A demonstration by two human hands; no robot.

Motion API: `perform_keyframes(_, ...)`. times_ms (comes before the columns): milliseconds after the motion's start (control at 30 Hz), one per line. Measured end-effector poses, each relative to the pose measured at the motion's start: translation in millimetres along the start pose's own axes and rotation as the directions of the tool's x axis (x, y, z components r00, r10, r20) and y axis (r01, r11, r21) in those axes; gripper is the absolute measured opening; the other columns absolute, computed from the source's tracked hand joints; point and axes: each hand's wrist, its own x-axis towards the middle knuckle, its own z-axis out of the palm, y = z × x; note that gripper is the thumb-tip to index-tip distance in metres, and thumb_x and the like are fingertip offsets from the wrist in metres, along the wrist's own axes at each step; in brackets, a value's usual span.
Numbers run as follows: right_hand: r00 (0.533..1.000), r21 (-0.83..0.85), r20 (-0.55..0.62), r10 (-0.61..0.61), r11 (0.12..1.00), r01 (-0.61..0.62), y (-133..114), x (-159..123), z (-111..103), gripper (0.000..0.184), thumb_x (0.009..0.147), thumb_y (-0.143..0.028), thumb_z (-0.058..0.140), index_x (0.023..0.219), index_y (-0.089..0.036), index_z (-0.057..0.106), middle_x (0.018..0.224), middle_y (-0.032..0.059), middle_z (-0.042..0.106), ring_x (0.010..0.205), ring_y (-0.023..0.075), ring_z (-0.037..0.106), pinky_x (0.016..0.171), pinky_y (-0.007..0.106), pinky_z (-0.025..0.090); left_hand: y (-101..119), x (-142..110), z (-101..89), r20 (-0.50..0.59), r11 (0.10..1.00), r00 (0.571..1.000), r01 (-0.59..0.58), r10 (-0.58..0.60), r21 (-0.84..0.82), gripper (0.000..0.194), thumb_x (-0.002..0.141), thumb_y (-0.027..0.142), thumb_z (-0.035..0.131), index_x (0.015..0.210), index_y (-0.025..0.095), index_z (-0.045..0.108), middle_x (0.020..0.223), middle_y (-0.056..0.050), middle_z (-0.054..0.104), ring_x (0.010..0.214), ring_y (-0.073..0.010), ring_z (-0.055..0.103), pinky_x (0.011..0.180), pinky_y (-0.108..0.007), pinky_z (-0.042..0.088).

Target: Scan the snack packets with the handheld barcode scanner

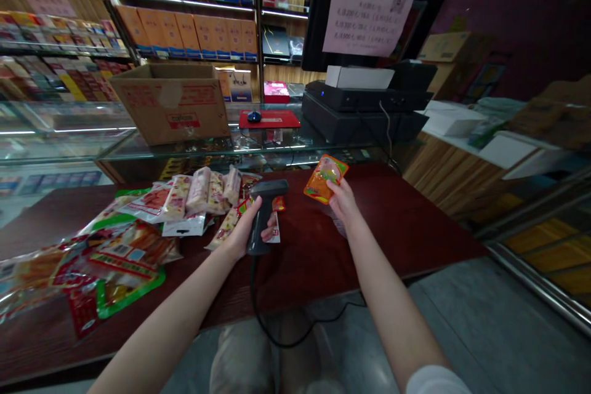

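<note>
My left hand is wrapped round the grip of a dark handheld barcode scanner, whose head points right and whose cable hangs off the table edge. My right hand pinches a small orange snack packet by its lower edge, held up just right of the scanner head. Both hover over a dark red table. A heap of snack packets lies to the left of the scanner.
A glass counter behind the table carries a cardboard box, a red mouse pad with a mouse and a black cash register with a pink notice. Stocked shelves line the back wall. Cartons sit at right.
</note>
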Motion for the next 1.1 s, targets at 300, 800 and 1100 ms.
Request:
perform_keyframes(300, 0.936, 0.318, 0.129, 0.327, 0.88, -0.352, -6, -3, -5, 0.021, 0.08, -0.043, 0.062, 0.085, -0.024, 0.055, 0.072, 0.0001, 0.064, 0.047, 0.0116, 0.046, 0.04, 0.023, 0.039, 3, -3, -1.3, 0.021, 0.998, 1.0, -0.004, 0.005, -0.069, 0.058, 0.081, 0.073, 0.055, 0.063, 0.017, 0.048, 0.044, 0.003, 0.039, 0.04, -0.0079, 0.037, 0.04, -0.019, 0.03)
perform_keyframes(800, 0.969, 0.316, 0.129, 0.21, 0.918, -0.241, -2, -4, 7, 0.041, 0.08, -0.019, 0.055, 0.12, -0.027, 0.059, 0.109, 0.0001, 0.077, 0.103, 0.0217, 0.072, 0.09, 0.041, 0.059, -2, -6, 10.6, 0.064, 0.995, 0.997, -0.025, 0.032, -0.094, 0.047, 0.085, 0.063, 0.059, 0.085, 0.016, 0.054, 0.058, 0.005, 0.049, 0.037, -0.0049, 0.037, 0.037, -0.018, 0.031)
perform_keyframes(1100, 0.976, 0.248, 0.102, 0.191, 0.945, -0.211, 2, -5, 10, 0.031, 0.083, -0.03, 0.059, 0.114, -0.026, 0.062, 0.113, 0.002, 0.076, 0.111, 0.0225, 0.07, 0.096, 0.043, 0.055, -17, 4, 4.4, -0.018, 0.999, 0.999, -0.035, 0.036, 0.03, 0.053, 0.08, 0.067, 0.062, 0.094, 0.016, 0.054, 0.055, 0.006, 0.05, 0.034, -0.0066, 0.038, 0.034, -0.02, 0.032)
